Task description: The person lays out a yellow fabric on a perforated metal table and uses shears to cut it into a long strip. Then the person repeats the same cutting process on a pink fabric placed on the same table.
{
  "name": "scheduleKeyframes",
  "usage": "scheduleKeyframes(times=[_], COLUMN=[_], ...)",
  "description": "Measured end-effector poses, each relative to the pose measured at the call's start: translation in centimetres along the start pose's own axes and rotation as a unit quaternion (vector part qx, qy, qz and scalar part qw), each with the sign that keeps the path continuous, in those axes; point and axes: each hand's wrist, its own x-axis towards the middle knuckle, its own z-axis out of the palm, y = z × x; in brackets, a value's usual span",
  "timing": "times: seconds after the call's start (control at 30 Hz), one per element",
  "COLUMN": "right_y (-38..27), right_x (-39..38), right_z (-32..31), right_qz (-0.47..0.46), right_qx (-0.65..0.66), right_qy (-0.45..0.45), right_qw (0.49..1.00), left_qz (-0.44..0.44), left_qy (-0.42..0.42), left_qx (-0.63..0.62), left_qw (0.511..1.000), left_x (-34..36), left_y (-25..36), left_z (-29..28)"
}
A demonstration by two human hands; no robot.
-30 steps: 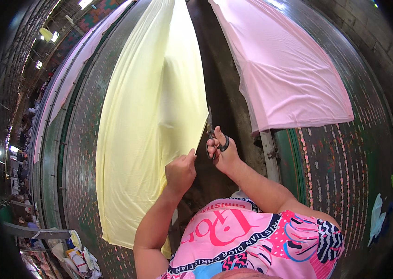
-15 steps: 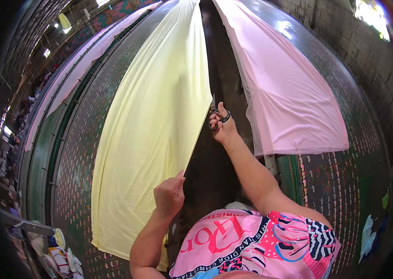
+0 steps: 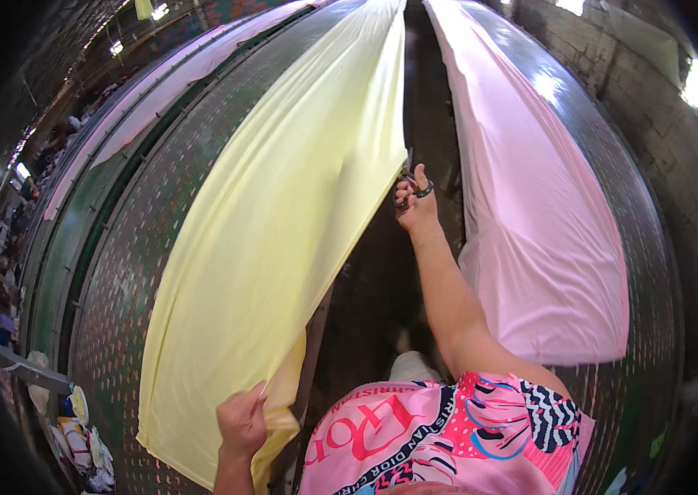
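Observation:
A long pale yellow cloth point(image 3: 242, 272) lies over a dark table to my left and runs far ahead. My left hand point(image 3: 242, 419) is closed on its near right edge, pinching the fabric and pulling the edge taut. Farther ahead, my right hand point(image 3: 417, 200) grips a pair of scissors point(image 3: 413, 183) by dark handles, thumb pointing up. The blades meet the right edge of the yellow cloth. Some yellow fabric hangs down beside my left wrist. Across the gap lies a pink cloth point(image 3: 547, 272) on the other table.
Long dark tables with rows of pale marks point(image 3: 118, 330) flank a dark, narrow aisle point(image 3: 357, 330). Another pink cloth point(image 3: 130, 136) lies on a table at far left. Bags and scraps point(image 3: 81, 445) are at lower left. A block wall point(image 3: 613, 82) rises on the right.
My right hand and the scissors have moved forward along the yellow edge. My left hand has come back toward me and left, still holding the cloth. The whole view has shifted forward.

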Motion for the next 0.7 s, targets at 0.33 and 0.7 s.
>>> scheduleKeyframes(times=[0.33,0.7], right_y=[3.9,4.8], right_x=[4.9,4.2], right_z=[4.3,4.5], right_qz=[0.062,0.066], right_qx=[-0.165,-0.221], right_qy=[-0.092,-0.060], right_qw=[0.980,0.971], left_qz=[-0.281,-0.187], left_qy=[0.128,-0.020], left_qx=[0.090,0.188], left_qw=[0.947,0.964], left_x=[4.1,16.6], left_y=[-2.4,-10.3], left_z=[0.6,9.0])
